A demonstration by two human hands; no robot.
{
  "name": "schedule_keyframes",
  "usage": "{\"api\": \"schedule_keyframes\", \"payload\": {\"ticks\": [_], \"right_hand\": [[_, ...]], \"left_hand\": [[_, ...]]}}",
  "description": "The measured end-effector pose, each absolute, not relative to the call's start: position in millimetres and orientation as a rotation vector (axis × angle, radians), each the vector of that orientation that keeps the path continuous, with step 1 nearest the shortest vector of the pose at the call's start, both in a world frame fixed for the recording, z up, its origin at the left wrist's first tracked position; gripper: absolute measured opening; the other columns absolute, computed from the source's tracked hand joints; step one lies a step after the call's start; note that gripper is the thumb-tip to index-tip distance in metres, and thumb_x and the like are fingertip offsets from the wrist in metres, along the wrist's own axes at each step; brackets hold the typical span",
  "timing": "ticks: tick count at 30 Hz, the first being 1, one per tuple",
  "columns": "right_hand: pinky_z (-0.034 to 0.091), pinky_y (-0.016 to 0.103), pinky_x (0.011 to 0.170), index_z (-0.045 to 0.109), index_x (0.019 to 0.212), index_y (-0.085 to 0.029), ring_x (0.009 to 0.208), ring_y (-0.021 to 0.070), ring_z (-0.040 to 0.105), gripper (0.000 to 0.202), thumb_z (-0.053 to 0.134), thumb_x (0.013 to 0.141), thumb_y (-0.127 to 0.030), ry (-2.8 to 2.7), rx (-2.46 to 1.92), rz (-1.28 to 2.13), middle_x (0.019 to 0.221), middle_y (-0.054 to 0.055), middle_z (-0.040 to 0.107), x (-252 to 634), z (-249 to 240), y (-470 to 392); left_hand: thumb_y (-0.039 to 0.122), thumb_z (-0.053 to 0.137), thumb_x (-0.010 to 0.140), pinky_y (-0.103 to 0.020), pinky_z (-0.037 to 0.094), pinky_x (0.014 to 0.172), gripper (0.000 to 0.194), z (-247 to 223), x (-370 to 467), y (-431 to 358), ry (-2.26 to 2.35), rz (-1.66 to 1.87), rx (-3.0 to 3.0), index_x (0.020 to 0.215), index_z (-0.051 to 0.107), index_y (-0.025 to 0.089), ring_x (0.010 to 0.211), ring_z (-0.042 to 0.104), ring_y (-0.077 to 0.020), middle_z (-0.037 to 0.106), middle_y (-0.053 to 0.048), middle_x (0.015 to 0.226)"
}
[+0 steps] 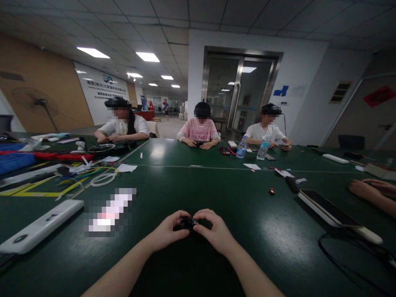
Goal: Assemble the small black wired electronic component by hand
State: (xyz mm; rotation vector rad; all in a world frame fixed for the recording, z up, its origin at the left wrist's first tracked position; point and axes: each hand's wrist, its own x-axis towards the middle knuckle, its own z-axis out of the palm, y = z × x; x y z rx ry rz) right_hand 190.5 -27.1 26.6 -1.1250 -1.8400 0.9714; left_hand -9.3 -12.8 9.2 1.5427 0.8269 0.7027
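Both of my hands meet over the near middle of the green table. Between them is a small black object, too dark and small for me to tell its kind. The thumb and fingers of my left hand are closed round its left side. My right hand pinches its right end, where a small greyish part shows by the fingertips. Part of the object is hidden behind the fingers.
Left of my hands lie a blurred-out lit screen and a white power bank-like bar. To the right are a phone, a black cable and a small red item. Bottles stand farther back. Several people sit around the table.
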Motion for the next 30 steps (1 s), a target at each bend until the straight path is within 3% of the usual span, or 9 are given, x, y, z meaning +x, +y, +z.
{"api": "schedule_keyframes", "payload": {"ticks": [8, 23, 30], "right_hand": [[0.039, 0.043, 0.091, 0.067, 0.090, -0.029, 0.103, 0.0228, 0.052, 0.020, 0.066, 0.070, -0.027, -1.922, -1.210, 1.007, 0.105, 0.001, 0.058, 191.7, 19.7, -24.1], [0.043, 0.039, 0.087, 0.066, 0.088, -0.030, 0.095, 0.0206, 0.056, 0.017, 0.062, 0.073, -0.023, -1.958, -1.123, 0.984, 0.099, 0.000, 0.061, 193.2, 24.4, -28.2], [0.041, 0.041, 0.090, 0.066, 0.088, -0.029, 0.102, 0.0226, 0.054, 0.018, 0.062, 0.072, -0.024, -1.990, -1.160, 0.981, 0.107, 0.000, 0.059, 192.4, 25.3, -30.5]], "left_hand": [[0.027, 0.064, 0.074, -0.029, 0.043, 0.074, 0.038, 14.9, -6.4, -16.8, 0.878, 0.640, 1.610, 0.107, 0.047, 0.020, 0.087, 0.056, -0.0172, 0.057, 0.000, 0.091], [0.029, 0.064, 0.074, -0.029, 0.042, 0.073, 0.037, 11.7, -6.3, -15.3, 0.874, 0.642, 1.665, 0.106, 0.048, 0.020, 0.084, 0.055, -0.0168, 0.057, 0.001, 0.089], [0.029, 0.064, 0.074, -0.029, 0.042, 0.072, 0.036, 12.4, -6.6, -15.4, 0.863, 0.639, 1.646, 0.106, 0.049, 0.020, 0.083, 0.056, -0.0166, 0.058, 0.000, 0.091]]}}
